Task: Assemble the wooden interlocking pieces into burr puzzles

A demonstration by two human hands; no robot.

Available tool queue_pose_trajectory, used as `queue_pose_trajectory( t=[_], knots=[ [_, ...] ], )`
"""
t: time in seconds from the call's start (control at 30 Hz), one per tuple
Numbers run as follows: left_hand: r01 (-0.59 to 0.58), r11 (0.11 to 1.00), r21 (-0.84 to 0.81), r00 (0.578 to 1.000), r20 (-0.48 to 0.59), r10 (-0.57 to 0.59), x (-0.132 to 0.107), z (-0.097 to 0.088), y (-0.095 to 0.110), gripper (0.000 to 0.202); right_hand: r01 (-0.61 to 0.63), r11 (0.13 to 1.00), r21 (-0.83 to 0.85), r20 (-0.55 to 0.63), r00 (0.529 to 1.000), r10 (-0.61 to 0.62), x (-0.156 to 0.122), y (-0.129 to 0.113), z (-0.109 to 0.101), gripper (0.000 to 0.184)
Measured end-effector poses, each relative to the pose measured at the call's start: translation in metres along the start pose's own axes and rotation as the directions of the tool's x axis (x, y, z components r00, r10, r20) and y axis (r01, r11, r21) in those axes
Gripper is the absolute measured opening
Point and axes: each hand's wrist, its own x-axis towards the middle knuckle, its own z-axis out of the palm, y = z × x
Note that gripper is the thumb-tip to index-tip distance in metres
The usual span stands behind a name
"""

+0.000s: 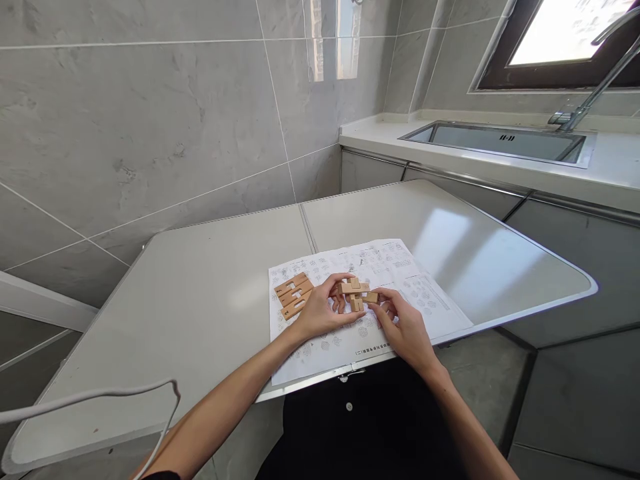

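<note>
A wooden interlocking puzzle (353,288) made of several light blocks is held just over the printed sheet. My left hand (324,308) grips it from the left, with the thumb below and fingers along the top and behind. From the right, my right hand (403,323) pinches a wooden block (371,297) that sticks out of the puzzle's right side. Whether this block is locked into the rest I cannot tell. Flat brown wooden pieces with cut-out slots (294,293) lie on the paper left of my left hand, which partly covers them.
The large paper sheet (435,303) with small printed diagrams lies on a white folding table (210,293), which has a seam across its middle. A pale cable (125,391) hangs at lower left. A counter with a sink (500,141) and tap (575,117) stands behind right.
</note>
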Motion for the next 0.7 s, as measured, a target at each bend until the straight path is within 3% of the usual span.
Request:
queue_pose_trajectory(
  t=[0.47, 0.7],
  knots=[
    [-0.091, 0.992, 0.086, 0.992, 0.092, 0.083, -0.0001, 0.0016, -0.0016, 0.067, 0.084, 0.994, 0.074, 0.030, 0.996, -0.086, -0.0023, -0.0051, -0.0035, 0.021],
    [-0.178, 0.976, 0.124, 0.982, 0.084, 0.169, 0.0012, -0.0009, -0.0020, 0.066, 0.154, 0.981, 0.121, 0.018, 0.987, -0.157, -0.0018, -0.0038, -0.0060, 0.020]
  ],
)
